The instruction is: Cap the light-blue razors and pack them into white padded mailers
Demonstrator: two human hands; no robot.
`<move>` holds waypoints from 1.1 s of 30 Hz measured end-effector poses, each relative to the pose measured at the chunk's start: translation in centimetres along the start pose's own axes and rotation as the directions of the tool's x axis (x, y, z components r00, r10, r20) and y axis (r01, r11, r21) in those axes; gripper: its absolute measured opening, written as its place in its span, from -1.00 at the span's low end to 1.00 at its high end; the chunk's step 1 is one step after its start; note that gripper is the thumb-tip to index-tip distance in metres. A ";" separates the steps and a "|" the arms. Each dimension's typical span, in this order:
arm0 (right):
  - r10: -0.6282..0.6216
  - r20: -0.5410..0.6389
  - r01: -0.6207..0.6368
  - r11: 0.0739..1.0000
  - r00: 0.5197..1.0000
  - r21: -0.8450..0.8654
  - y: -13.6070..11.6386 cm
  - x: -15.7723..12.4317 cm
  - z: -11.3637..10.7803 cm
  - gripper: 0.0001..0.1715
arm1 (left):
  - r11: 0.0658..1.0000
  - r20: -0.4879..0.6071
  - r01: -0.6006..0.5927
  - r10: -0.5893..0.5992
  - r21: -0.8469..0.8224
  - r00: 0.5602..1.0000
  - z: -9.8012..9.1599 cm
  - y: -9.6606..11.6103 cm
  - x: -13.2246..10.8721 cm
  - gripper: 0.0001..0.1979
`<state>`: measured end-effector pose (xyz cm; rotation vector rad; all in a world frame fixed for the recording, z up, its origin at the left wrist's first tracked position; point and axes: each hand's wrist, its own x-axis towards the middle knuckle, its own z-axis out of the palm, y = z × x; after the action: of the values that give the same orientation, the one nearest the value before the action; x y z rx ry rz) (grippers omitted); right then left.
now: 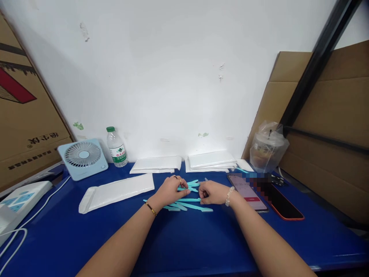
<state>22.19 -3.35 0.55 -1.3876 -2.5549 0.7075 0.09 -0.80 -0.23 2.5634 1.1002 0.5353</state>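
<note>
Several thin turquoise eyebrow razors (198,207) lie loosely crossed on the blue table, partly hidden under my hands. My left hand (172,189) is closed over the upper part of the pile, thumb and fingers pinched around turquoise handles. From the other side, my right hand (213,192) has its fingers curled, with the fingertips at the end of one razor that lies crosswise. Just beyond my hands, more turquoise razor ends (193,184) fan out. A white padded envelope (121,190) lies flat to the left of my left hand.
Two stacks of white envelopes (157,163) (211,159) lie by the wall. On the left stand a blue fan (84,154), a water bottle (117,148) and a power strip (25,200) with cables. Two phones (249,192) (281,202) and a bagged drink cup (266,150) are at right.
</note>
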 end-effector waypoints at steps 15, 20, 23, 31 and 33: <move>0.101 -0.161 -0.034 0.927 0.982 0.374 3.5 0.8 -0.1 -0.83 | 0.995 -0.030 -0.035 0.038 0.098 0.999 -0.1 -0.7 0.6 -0.83; 0.210 -0.187 -0.159 0.953 0.960 0.257 4.1 0.5 -0.6 -0.80 | 0.992 -0.040 0.050 -0.046 0.116 0.998 -0.1 -1.6 0.4 -0.83; 0.165 -0.189 -0.130 0.974 0.968 0.185 3.4 -0.2 -1.2 -0.72 | 0.991 -0.045 0.067 -0.062 0.119 0.997 0.0 -2.0 0.3 -0.73; 0.076 0.210 -0.084 0.996 0.975 0.030 0.0 -0.9 -0.8 -0.74 | 0.997 -0.084 0.032 -0.026 0.066 0.996 -0.2 -0.4 -0.1 -0.75; 0.084 0.162 -0.088 0.996 0.983 0.017 0.0 -0.7 -0.7 -0.82 | 0.999 -0.035 -0.040 0.041 0.029 0.999 -0.3 0.6 -0.3 -0.74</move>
<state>22.84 -3.70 1.23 -1.4992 -2.6096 0.8972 0.11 -1.37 0.18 2.6152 1.0777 0.5815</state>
